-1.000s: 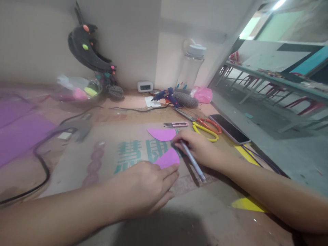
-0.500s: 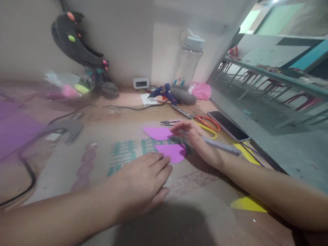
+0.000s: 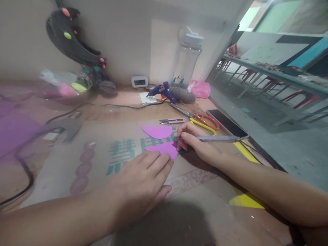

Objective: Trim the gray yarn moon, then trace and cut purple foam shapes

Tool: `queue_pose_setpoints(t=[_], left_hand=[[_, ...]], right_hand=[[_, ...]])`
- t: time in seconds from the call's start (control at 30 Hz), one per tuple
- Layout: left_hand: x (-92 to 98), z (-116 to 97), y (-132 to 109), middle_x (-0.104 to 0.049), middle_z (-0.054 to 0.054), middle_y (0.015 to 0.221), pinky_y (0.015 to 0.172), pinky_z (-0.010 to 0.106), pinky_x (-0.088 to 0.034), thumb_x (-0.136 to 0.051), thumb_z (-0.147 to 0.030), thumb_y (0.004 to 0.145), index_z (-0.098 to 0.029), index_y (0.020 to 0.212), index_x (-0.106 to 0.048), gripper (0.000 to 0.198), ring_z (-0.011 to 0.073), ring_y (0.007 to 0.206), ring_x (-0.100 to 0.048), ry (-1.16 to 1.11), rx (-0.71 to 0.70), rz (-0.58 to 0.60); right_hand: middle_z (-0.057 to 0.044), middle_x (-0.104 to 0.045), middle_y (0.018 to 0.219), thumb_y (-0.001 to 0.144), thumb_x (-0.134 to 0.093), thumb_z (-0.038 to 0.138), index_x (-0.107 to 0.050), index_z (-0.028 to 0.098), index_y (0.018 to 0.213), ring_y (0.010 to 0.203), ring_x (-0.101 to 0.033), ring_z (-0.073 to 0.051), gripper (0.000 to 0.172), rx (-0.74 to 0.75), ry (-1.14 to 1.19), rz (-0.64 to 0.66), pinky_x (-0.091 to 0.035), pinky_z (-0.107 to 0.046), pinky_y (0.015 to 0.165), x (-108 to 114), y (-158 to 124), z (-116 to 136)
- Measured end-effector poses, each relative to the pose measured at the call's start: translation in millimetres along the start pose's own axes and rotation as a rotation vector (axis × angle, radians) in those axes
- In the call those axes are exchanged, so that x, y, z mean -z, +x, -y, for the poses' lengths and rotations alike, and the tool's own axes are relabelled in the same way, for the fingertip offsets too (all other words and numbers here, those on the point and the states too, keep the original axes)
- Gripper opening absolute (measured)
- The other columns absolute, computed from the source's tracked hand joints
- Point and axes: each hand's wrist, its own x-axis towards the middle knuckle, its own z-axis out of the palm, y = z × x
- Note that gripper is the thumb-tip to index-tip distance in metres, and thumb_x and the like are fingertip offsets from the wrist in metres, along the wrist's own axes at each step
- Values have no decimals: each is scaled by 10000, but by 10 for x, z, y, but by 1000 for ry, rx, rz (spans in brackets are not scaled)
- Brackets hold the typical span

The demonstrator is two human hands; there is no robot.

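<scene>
My left hand [image 3: 147, 172] lies flat with its fingertips over the lower edge of a purple paper piece [image 3: 164, 148]. Its fingers are outstretched. Between the thumb and fingers of my right hand [image 3: 192, 139] is a slim grey-lilac pen [image 3: 217, 138], its tip pointing left at the right part of that piece. Whether the tip touches the paper I cannot tell. A second purple paper piece [image 3: 157, 132], half-leaf shaped, lies just beyond the first. Behind my right hand are small pink thread snips [image 3: 173, 121].
Large scissors [image 3: 205, 120] with orange and yellow handles lie beside a phone [image 3: 228, 123] at the right edge. Farther back are a blue glue gun [image 3: 161, 90], grey yarn [image 3: 183, 95], a water bottle [image 3: 187, 61] and a clock [image 3: 139, 82]. A purple sheet [image 3: 20, 126] lies left.
The pen has swung from a slant to nearly level, its tip now by the nearer paper piece. My right fingers have drawn off the farther piece. The nearer piece has shifted left.
</scene>
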Motion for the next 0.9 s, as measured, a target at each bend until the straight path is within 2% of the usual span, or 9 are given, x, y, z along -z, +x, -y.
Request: queue_pose_setpoints(t=[0.07, 0.17, 0.3, 0.43, 0.63, 0.77, 0.9], left_hand=[[-23, 4, -5, -635, 152, 1342, 990, 486, -508, -442, -391, 1015, -69, 1314, -606, 469, 339, 1183, -581, -41, 15, 37], [-38, 12, -6, -613, 154, 1347, 1007, 480, -503, -466, -427, 1005, -79, 1341, -579, 496, 333, 1197, -570, -103, 63, 131], [-11, 28, 14, -622, 149, 1241, 945, 470, -537, -525, -432, 976, -105, 1345, -577, 496, 318, 1130, -592, -170, 131, 208], [2, 30, 18, -624, 139, 1198, 934, 510, -536, -557, -464, 951, -148, 1335, -594, 498, 332, 1123, -585, -166, 161, 178], [-33, 16, -11, -617, 232, 1291, 969, 573, -507, -528, -526, 950, -59, 1198, -661, 546, 408, 1185, -568, -20, 177, 88], [-51, 28, -14, -621, 248, 1304, 955, 571, -519, -485, -547, 964, -41, 1266, -638, 609, 417, 1182, -586, -5, 187, 100], [-39, 35, 0, -629, 245, 1301, 962, 567, -514, -439, -555, 981, -32, 1318, -611, 645, 412, 1176, -593, 4, 175, 134]], right_hand=[[73, -507, 592, 899, -548, 267, -496, 217, 876, 596, -574, -131, 76, -26, 9, 10, -434, -268, 595, -19, 14, 19], [71, -557, 620, 819, -585, 180, -490, 219, 869, 575, -560, -111, 114, -18, -3, -20, -428, -245, 563, -40, 16, 8], [52, -610, 659, 840, -629, 206, -500, 216, 839, 575, -561, -99, 130, -6, -52, -55, -420, -224, 530, -39, 13, -28], [57, -600, 591, 869, -663, 347, -479, 218, 791, 485, -500, -82, 238, -53, -130, -40, -355, -206, 461, -23, 31, -21], [67, -562, 560, 882, -634, 381, -497, 219, 788, 453, -467, -80, 232, -3, -144, -59, -331, -213, 444, -28, 48, -6], [60, -572, 589, 860, -661, 359, -490, 220, 795, 504, -510, -91, 229, -27, -158, -92, -368, -216, 477, -46, 23, 14], [54, -587, 620, 837, -700, 362, -477, 216, 785, 548, -551, -99, 271, -42, -124, -57, -409, -220, 511, -52, 0, 31]])
